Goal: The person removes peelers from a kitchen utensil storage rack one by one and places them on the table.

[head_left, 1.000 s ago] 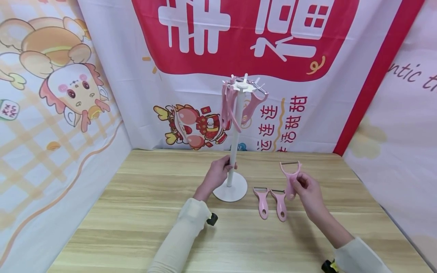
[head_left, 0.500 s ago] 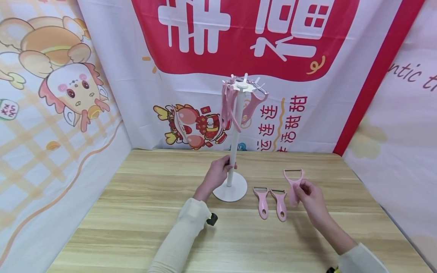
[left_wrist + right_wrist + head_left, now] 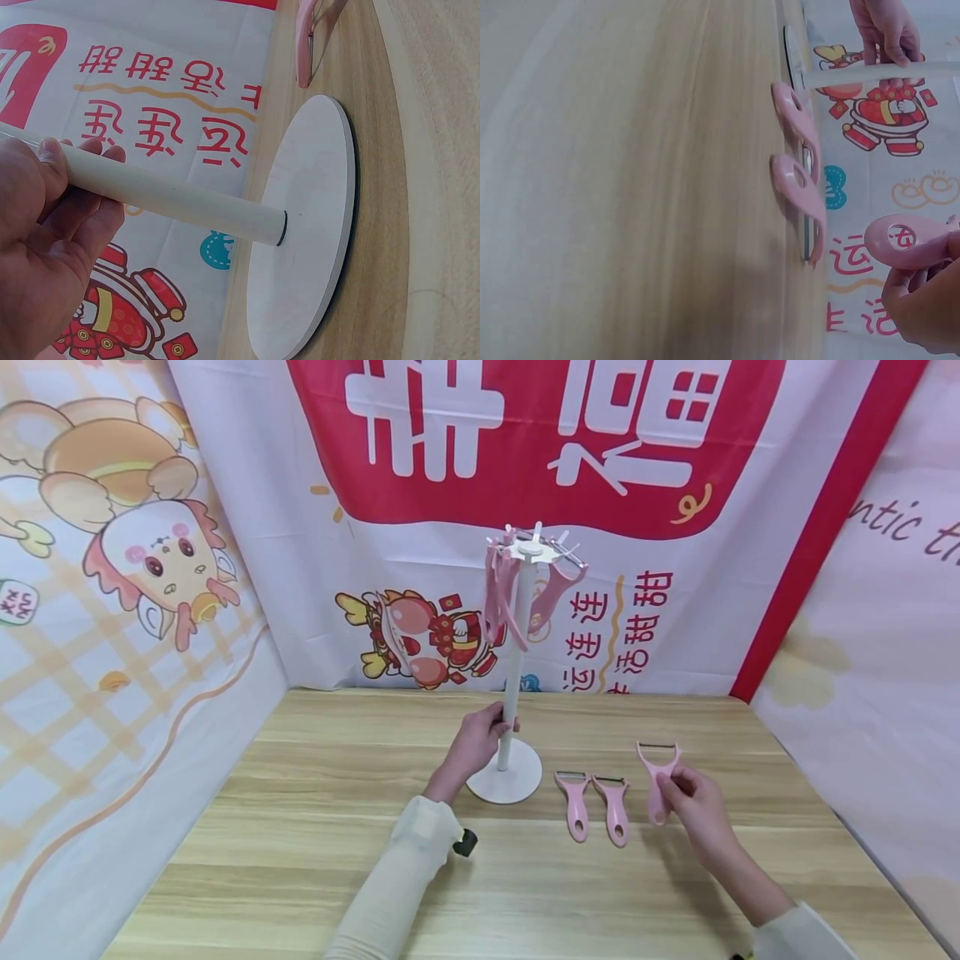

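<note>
My left hand point(image 3: 477, 742) grips the white pole point(image 3: 180, 196) of an upright stand just above its round base point(image 3: 519, 783). Several pink peelers point(image 3: 501, 589) hang from the prongs at the stand's top. Between the thumb and fingers of my right hand point(image 3: 693, 802) is another pink peeler point(image 3: 657, 777), pinched by its handle with the blade end pointing away from me. In the right wrist view the holed end of this peeler's handle point(image 3: 900, 241) shows above the wood surface. Two more peelers, a left one point(image 3: 574, 806) and a right one point(image 3: 614, 810), lie side by side between base and right hand.
A wood-grain table point(image 3: 300, 860) carries everything. Behind it hangs a red and white printed cloth point(image 3: 420, 552), and patterned cloths point(image 3: 135, 693) stand at both sides. The stand's prongs point(image 3: 536, 539) spread outward at the top.
My right hand has moved right and toward me with its peeler, lowering it to the right of the two lying ones. The left hand has stayed on the pole.
</note>
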`<state>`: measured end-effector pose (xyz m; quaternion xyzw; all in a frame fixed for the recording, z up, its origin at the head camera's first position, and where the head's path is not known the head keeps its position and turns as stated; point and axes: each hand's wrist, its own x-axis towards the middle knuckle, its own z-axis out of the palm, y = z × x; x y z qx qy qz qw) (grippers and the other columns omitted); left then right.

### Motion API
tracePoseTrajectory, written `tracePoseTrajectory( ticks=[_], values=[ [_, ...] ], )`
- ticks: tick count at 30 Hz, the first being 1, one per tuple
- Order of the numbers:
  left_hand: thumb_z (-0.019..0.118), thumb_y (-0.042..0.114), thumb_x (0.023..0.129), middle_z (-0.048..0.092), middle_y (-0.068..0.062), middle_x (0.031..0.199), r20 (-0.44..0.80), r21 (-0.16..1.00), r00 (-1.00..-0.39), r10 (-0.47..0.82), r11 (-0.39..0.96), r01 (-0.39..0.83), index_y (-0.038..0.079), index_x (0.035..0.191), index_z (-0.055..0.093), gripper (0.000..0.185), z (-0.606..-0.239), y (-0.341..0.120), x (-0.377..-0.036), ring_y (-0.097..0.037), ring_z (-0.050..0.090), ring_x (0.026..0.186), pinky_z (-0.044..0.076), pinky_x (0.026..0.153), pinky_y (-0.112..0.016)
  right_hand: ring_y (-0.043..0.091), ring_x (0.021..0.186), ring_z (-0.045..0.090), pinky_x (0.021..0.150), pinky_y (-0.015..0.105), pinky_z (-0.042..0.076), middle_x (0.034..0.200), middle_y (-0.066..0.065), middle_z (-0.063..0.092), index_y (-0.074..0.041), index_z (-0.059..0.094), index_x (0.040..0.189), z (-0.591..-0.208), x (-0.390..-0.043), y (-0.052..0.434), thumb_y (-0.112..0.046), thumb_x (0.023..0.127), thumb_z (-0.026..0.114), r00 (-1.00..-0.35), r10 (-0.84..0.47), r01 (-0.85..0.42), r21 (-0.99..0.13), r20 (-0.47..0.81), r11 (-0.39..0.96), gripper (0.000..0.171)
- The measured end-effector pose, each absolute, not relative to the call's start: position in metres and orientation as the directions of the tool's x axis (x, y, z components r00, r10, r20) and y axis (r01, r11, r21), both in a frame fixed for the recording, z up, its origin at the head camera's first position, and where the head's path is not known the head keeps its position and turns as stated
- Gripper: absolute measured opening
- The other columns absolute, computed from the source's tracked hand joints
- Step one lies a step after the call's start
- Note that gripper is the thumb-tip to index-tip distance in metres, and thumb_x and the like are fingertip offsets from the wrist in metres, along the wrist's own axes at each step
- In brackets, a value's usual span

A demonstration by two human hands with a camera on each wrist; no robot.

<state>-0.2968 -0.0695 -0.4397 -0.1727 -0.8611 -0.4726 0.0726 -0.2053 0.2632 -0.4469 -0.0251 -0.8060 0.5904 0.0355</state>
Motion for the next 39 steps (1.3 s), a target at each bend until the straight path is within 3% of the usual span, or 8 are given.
tracePoseTrajectory(
  ticks=[6, 18, 32, 39],
  values=[
    [0.051, 0.009, 0.103, 0.071, -0.004, 0.098, 0.291, 0.784, -0.93, 0.226, 0.501, 0.367, 0.006, 0.112, 0.064, 0.016, -0.44, -0.071, -0.297, -0.026, 0.067, 0.109, 0.054, 0.102, -0.05, 0.0, 0.074, 0.057, 0.067, 0.016, 0.055, 0.082, -0.009, 0.061, 0.017, 0.05, 0.122, -0.452, -0.208, 0.266, -0.009, 0.103, 0.053, -0.995, 0.082, 0.074, -0.951, -0.052, 0.301, 0.032],
    [0.051, 0.01, 0.104, 0.07, -0.003, 0.099, 0.301, 0.775, -0.924, 0.235, 0.504, 0.381, 0.009, 0.112, 0.064, 0.015, -0.44, -0.07, -0.299, -0.025, 0.067, 0.108, 0.053, 0.103, -0.049, 0.0, 0.075, 0.06, 0.07, 0.016, 0.057, 0.085, -0.006, 0.066, 0.024, 0.043, 0.131, -0.461, -0.214, 0.28, -0.001, 0.098, 0.054, -0.986, 0.04, 0.164, -0.934, -0.16, 0.316, 0.042],
    [0.052, 0.01, 0.103, 0.07, -0.004, 0.099, 0.295, 0.782, -0.925, 0.238, 0.496, 0.377, 0.007, 0.113, 0.064, 0.016, -0.441, -0.07, -0.299, -0.025, 0.067, 0.108, 0.053, 0.104, -0.049, 0.006, 0.07, 0.056, 0.06, 0.021, 0.051, 0.076, -0.005, 0.064, 0.019, 0.058, 0.117, -0.476, -0.224, 0.288, -0.005, 0.092, 0.062, -0.978, 0.084, 0.21, -0.865, -0.193, 0.456, 0.034],
    [0.051, 0.01, 0.103, 0.07, -0.004, 0.099, 0.284, 0.789, -0.929, 0.235, 0.494, 0.366, 0.008, 0.113, 0.064, 0.016, -0.441, -0.071, -0.298, -0.025, 0.067, 0.108, 0.052, 0.104, -0.05, 0.01, 0.073, 0.054, 0.057, 0.02, 0.048, 0.083, 0.005, 0.067, 0.018, 0.06, 0.115, -0.484, -0.23, 0.291, -0.007, 0.091, 0.063, -0.977, 0.102, 0.211, -0.822, -0.185, 0.529, 0.035]
  ],
)
